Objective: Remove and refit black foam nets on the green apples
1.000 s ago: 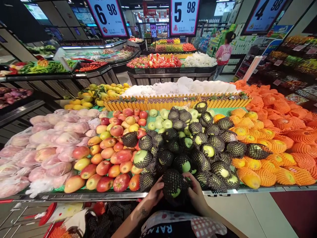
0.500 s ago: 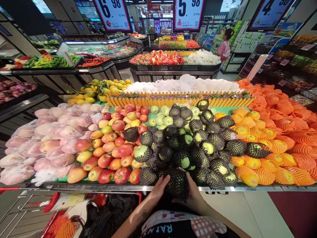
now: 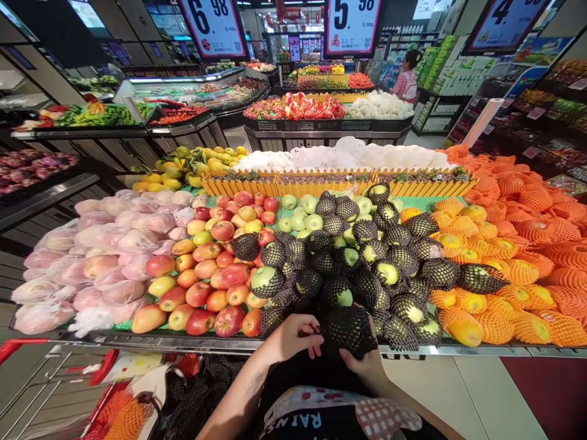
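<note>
My right hand (image 3: 369,362) is wrapped round the right and lower side of a green apple in a black foam net (image 3: 347,330), just in front of the display's metal edge. Black mesh covers nearly all of that fruit. My left hand (image 3: 296,337) is at its left side, fingers curled and the tips drawn together by the net's edge; what they pinch, if anything, I cannot make out. Beyond both hands lies a heap of green apples (image 3: 340,292), many in black foam nets. Red-yellow apples (image 3: 229,320) lie to the left of my left hand.
Pale wrapped fruit (image 3: 98,266) fills the display's left end. Yellow fruit in orange nets (image 3: 490,324) lies to the right. A shopping cart (image 3: 41,391) with black and orange nets stands at lower left. A yellow picket planter (image 3: 325,183) crosses the back. Another person (image 3: 406,82) stands far off.
The netted apple has shifted slightly right and turned in my right hand. My left hand has come off its side, with its fingers now curled beside the net. The view has shifted slightly.
</note>
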`<state>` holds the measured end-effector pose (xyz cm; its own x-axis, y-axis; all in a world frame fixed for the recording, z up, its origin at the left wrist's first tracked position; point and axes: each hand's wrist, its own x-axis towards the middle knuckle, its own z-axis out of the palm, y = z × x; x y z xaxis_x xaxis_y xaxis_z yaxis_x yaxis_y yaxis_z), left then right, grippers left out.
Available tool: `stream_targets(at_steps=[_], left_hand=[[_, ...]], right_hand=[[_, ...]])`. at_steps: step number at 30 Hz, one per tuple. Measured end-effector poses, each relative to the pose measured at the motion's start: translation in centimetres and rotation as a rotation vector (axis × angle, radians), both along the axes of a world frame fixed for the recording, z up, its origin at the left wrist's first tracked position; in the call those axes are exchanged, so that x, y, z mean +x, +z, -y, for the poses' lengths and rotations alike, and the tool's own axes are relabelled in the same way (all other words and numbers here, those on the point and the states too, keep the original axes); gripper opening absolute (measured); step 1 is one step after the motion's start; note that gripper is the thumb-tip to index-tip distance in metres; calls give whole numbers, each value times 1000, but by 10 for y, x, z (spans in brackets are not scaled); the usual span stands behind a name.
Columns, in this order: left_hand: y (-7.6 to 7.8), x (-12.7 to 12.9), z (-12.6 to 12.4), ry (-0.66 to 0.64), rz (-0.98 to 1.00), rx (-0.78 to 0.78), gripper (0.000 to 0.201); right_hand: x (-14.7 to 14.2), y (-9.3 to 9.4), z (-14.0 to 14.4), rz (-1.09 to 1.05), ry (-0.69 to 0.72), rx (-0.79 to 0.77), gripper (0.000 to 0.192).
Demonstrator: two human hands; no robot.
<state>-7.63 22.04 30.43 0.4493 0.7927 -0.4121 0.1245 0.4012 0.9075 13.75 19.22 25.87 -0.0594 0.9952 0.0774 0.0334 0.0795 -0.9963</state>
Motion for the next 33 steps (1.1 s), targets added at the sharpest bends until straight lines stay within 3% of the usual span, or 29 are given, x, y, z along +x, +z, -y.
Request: stream_targets(at_steps=[3, 6, 7, 10, 13, 15, 18, 22, 25, 27, 30, 33], left_hand=[[-1, -7, -4, -72, -54, 21, 34], [7, -17, -5, -41, -165, 212, 13], [11, -21, -5, -30, -194, 280, 16], [19, -26, -3, -47, -191, 390, 62], [19, -16, -1, -144, -105, 352, 110], [13, -3, -1, -180, -82, 307, 124], [-1, 16, -7, -68, -95, 335, 115], [-8, 18, -22, 92, -143, 528, 95], [2, 2, -45, 255, -224, 642, 85], [13, -16, -72, 437, -323, 671, 83], [27, -51, -131, 695, -529, 688, 83], [33, -84, -198, 757, -766, 672, 86]], right_hand=[[0, -6, 1, 6, 11, 29, 95], [0, -14, 1, 24, 28, 6, 104], [-1, -15, 0, 31, 30, -8, 106], [-1, -15, -3, 25, 61, -51, 107], [-2, -11, -9, -46, 117, -79, 104], [-3, -10, -13, -86, 141, -88, 107], [-4, -8, -20, -102, 120, -107, 120], [-6, -2, -33, -134, 179, -134, 129], [-7, 5, -43, -141, 226, -58, 118], [-7, 6, -47, -124, 220, 12, 106], [-7, 5, -53, -103, 203, 47, 95], [-6, 3, -59, -100, 193, 56, 91]])
